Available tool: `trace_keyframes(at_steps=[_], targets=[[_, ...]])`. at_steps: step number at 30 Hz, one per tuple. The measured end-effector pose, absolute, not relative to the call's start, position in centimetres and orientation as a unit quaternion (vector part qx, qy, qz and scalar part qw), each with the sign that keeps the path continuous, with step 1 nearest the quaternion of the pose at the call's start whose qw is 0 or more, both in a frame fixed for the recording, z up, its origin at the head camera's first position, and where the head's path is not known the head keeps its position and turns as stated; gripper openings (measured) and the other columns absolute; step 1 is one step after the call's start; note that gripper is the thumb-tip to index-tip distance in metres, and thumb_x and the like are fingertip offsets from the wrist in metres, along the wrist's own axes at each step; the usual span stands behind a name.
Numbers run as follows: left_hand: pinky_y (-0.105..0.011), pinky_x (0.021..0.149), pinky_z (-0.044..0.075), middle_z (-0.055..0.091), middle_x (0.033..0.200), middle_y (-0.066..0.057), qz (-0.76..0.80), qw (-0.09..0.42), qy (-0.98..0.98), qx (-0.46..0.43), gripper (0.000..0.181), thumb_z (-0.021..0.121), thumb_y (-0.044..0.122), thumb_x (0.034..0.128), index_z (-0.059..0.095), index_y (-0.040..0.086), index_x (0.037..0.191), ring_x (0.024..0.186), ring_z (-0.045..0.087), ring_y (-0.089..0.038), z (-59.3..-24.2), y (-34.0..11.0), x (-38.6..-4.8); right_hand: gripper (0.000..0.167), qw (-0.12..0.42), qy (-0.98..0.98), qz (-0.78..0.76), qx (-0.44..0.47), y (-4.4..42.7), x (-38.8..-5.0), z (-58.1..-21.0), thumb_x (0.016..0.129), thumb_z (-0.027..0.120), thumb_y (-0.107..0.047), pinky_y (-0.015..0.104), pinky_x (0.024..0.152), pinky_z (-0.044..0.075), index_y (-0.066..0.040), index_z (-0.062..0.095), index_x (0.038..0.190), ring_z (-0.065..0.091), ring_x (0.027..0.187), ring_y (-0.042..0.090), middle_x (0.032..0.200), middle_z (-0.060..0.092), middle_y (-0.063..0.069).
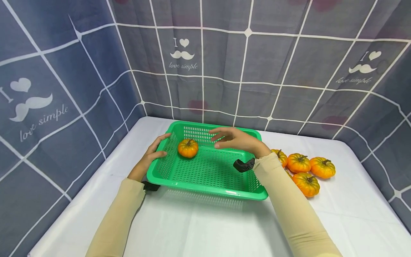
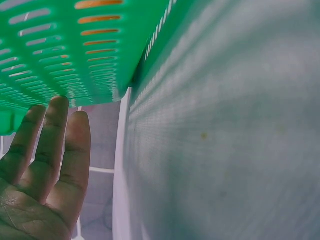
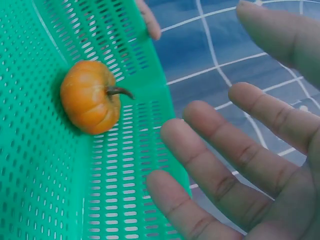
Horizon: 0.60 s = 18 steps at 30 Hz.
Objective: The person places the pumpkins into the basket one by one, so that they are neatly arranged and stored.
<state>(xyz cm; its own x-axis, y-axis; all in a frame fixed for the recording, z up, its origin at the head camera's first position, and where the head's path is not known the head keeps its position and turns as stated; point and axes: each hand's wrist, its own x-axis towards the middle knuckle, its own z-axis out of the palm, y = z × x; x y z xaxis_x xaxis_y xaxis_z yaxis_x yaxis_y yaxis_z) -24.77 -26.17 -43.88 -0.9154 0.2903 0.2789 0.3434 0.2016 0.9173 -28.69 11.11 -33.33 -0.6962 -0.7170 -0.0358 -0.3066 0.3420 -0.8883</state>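
A green plastic basket (image 1: 205, 184) with slotted walls sits on the white-covered table, one small orange pumpkin (image 1: 188, 148) in its left back corner. My left hand (image 1: 149, 157) is at the basket's left rim, thumb and forefinger by the edge. In the left wrist view, fingers (image 2: 47, 145) extend fairly straight beside the outer wall; how firmly they touch is hard to tell. My right hand (image 1: 236, 139) hovers over the basket's right half, holding nothing. Its fingers (image 3: 220, 185) are spread and slightly bent in the right wrist view, apart from the pumpkin.
Several more small pumpkins (image 1: 306, 184) cluster on the table right of the basket, some partly behind my right forearm. Grey-blue checked curtains (image 1: 221, 92) stand along the back and both sides. White cloth (image 1: 192, 228) covers the table in front of the basket.
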Motion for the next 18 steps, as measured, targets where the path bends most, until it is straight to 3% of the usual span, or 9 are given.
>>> trace_keyframes(at_steps=[10,18], targets=[[-0.078,0.122,0.005,0.019,0.176,-0.026,-0.6,0.03,-0.77,-0.212,0.076,0.054,0.008,0.0916,0.034,-0.007,0.164,0.165,0.0,-0.043,-44.0,-26.2,-24.9,0.049,0.163,0.769,-0.529,-0.319,14.2,-27.6,-32.7,0.102,0.072,-0.007,0.038,0.102,0.057,-0.002,0.061,0.15,0.07,0.121,0.027,0.136,0.07,0.015],[-0.077,0.123,0.006,0.017,0.177,-0.025,-0.596,0.023,-0.775,-0.21,0.077,0.052,0.009,0.0925,0.032,-0.005,0.165,0.164,0.003,-0.045,-43.9,-26.2,-24.7,0.052,0.144,0.766,-0.549,-0.302,16.5,-26.8,-32.6,0.1,0.073,-0.001,0.036,0.099,0.059,0.001,0.059,0.15,0.07,0.121,0.025,0.137,0.069,0.016]])
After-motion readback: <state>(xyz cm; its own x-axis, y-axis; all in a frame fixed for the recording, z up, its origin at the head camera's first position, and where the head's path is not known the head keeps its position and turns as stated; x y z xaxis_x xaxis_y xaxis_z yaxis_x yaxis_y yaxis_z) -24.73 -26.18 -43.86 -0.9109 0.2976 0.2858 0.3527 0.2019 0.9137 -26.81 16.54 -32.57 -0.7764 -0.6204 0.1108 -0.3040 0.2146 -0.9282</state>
